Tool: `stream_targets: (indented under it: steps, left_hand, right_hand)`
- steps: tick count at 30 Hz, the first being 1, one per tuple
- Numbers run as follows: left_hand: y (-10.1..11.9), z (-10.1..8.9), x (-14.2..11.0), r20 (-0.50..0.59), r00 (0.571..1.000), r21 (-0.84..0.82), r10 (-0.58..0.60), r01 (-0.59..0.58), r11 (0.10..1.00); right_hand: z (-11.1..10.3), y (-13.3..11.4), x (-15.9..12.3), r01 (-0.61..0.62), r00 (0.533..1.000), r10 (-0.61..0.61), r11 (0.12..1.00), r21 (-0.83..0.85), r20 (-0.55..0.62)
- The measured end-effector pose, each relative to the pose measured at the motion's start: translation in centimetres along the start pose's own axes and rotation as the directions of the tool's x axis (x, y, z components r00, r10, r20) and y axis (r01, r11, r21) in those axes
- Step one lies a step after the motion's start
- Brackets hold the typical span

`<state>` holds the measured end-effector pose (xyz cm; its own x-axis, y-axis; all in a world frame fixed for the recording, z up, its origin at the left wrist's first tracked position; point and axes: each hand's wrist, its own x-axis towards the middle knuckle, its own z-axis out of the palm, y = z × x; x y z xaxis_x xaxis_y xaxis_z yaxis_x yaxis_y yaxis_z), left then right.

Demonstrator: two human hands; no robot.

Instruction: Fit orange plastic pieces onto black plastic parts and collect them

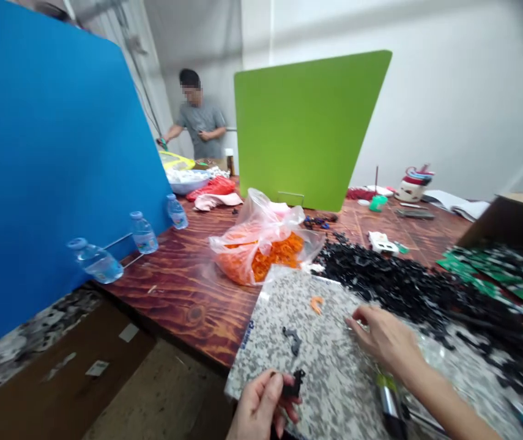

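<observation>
While left fingers (265, 397) pinch a black plastic piece (296, 382) at the board's edge (241, 360), right fingers (362, 319) curl empty.

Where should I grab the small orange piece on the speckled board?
Pinch the orange piece across its narrow middle from above, reaching in with the right hand. It seems to lie flat and curved on the speckled board, nothing crowds it, and those fingertips are closest.

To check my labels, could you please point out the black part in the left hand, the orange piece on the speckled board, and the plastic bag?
Black part (295, 384): head view, on its exposed upper end.
Orange piece (316, 304): head view, on its middle.
Plastic bag (276, 253): head view, on its front.
</observation>
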<state>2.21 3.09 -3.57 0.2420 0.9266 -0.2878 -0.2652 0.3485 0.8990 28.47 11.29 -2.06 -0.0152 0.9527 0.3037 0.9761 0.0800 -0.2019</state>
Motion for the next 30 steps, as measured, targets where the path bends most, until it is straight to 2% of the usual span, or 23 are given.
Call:
stream_targets:
  steps: [3,6,8,11,16,18,20,23,25,27,30]
  left_hand:
    - [-0.3,-0.5,0.4,-0.032,0.999,-0.05,0.01,-0.012,0.999]
    - [0.0,-0.5,0.3,-0.027,1.0,-0.085,0.001,-0.004,0.996]
    - [0.3,-0.5,0.1,-0.018,1.0,-0.093,-0.002,0.0,0.996]
    - [0.5,-0.6,0.0,-0.006,1.0,-0.092,-0.007,0.007,0.996]
    - [0.6,-0.7,-0.2,-0.012,1.0,-0.109,-0.004,0.003,0.994]
    - [0.7,-0.6,-0.2,-0.03,0.999,-0.113,0.013,-0.016,0.993]
    - [0.9,-0.4,-0.3,-0.042,0.999,-0.104,0.034,-0.038,0.994]
    - [1.8,0.0,-1.0,-0.03,0.997,-0.069,0.072,-0.074,0.995]
    - [2.5,0.4,-1.6,-0.028,0.995,-0.026,0.092,-0.092,0.995]
    - [3.2,0.7,-2.1,-0.023,0.996,0.02,0.087,-0.086,0.996]
    - [3.4,0.8,-2.1,0.021,0.996,0.023,0.084,-0.084,0.996]
  right_hand:
    - [0.8,0.0,0.1,-0.045,0.989,0.055,0.996,-0.075,0.138]
    - [0.4,-0.5,-0.2,-0.054,0.979,0.068,0.996,-0.078,0.192]
    - [-0.1,-0.6,-0.5,-0.088,0.979,0.091,0.996,-0.027,0.181]
    - [-0.8,-0.4,-1.1,-0.139,0.986,0.123,0.98,0.144,0.117]
    - [-1.0,0.5,-2.3,-0.038,0.998,0.055,0.918,0.394,-0.03]
    - [-0.9,0.6,-2.8,-0.032,0.999,0.048,0.887,0.461,-0.021]
    - [-0.9,0.1,-3.3,-0.065,0.998,0.053,0.839,0.54,0.037]
    - [-1.6,-2.1,-4.7,-0.141,0.99,0.093,0.75,0.646,0.109]
    - [-2.7,-4.4,-5.9,-0.16,0.987,0.12,0.694,0.702,0.107]
    - [-3.9,-6.9,-7.0,-0.128,0.992,0.102,0.665,0.735,0.08]
    - [-5.0,-10.2,-8.1,-0.043,0.999,0.004,0.653,0.756,0.053]
